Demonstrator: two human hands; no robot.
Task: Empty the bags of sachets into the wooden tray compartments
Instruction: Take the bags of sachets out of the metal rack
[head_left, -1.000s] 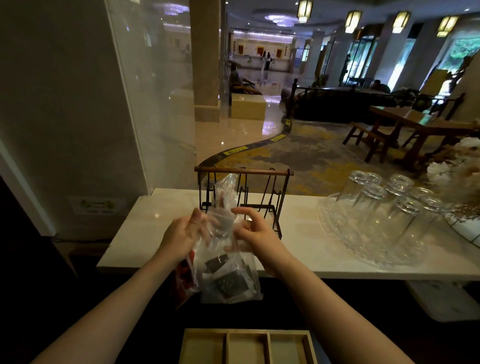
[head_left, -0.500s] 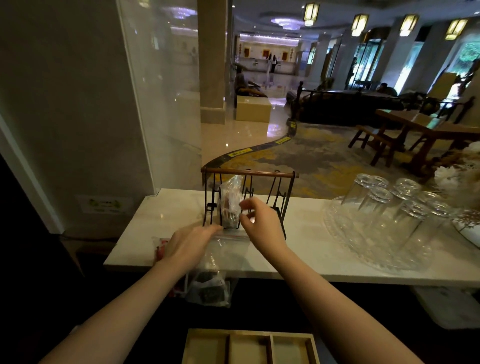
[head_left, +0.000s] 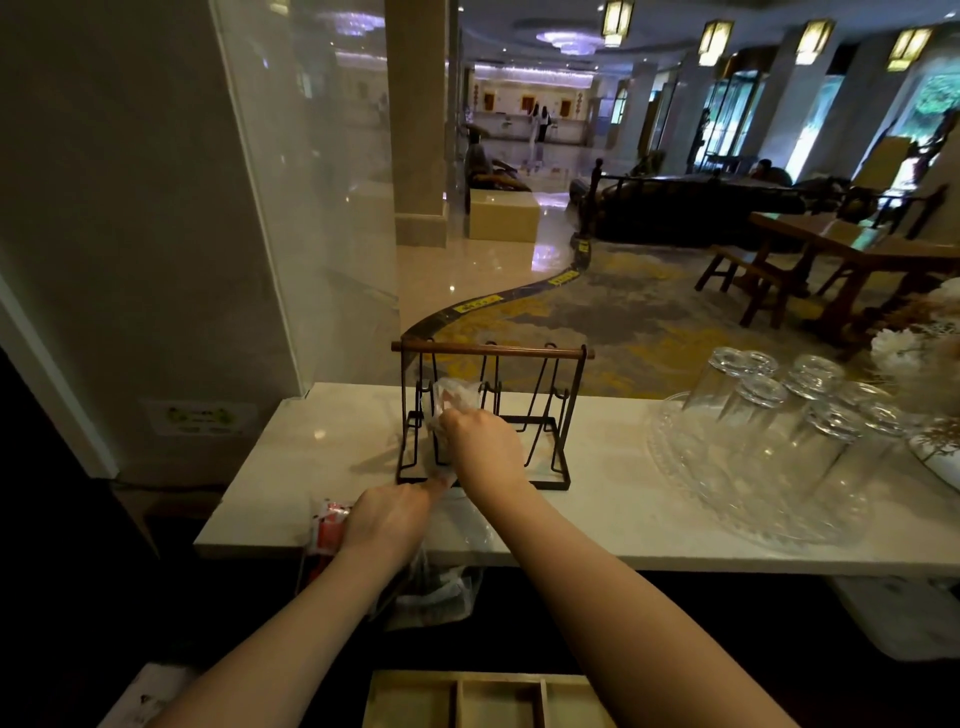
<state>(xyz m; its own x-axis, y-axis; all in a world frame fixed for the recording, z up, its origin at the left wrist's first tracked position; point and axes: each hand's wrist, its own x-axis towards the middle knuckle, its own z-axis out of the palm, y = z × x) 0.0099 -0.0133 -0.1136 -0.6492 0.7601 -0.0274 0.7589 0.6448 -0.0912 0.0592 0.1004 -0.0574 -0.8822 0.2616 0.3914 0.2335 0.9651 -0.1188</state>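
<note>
The left hand (head_left: 387, 514) lies palm down on the near edge of the pale marble counter (head_left: 597, 519), with the fingers stretched forward and flat. Under it is a clear plastic bag of dark sachets (head_left: 434, 592); the upper part of this bag is pressed on the counter, and the filled lower part hangs over the edge in front of the dark cabinet. Just beside the left hand, on its left side, a red and white sachet packet (head_left: 327, 525) also lies on the counter edge, partly hanging down.

The right hand (head_left: 480, 447) reaches further forward, into the black wire rack with a brown wooden top bar (head_left: 493, 352). Its fingers are closed on a second, crumpled clear plastic bag (head_left: 452, 400) which stands between the wire hooks of the rack. The wires are around this bag on both sides, and the hand covers its lower part, so I cannot tell what is inside.

To the right of the rack, well apart from the hands, a round clear glass tray (head_left: 691, 499) carries several drinking glasses turned upside down (head_left: 810, 410). At the far right edge there are pale flowers (head_left: 898, 348).

The light wooden tray with compartments (head_left: 483, 699) is at the bottom of the view, below the counter and between the two forearms. The compartments that show hold nothing; the right forearm covers its right end.
</note>
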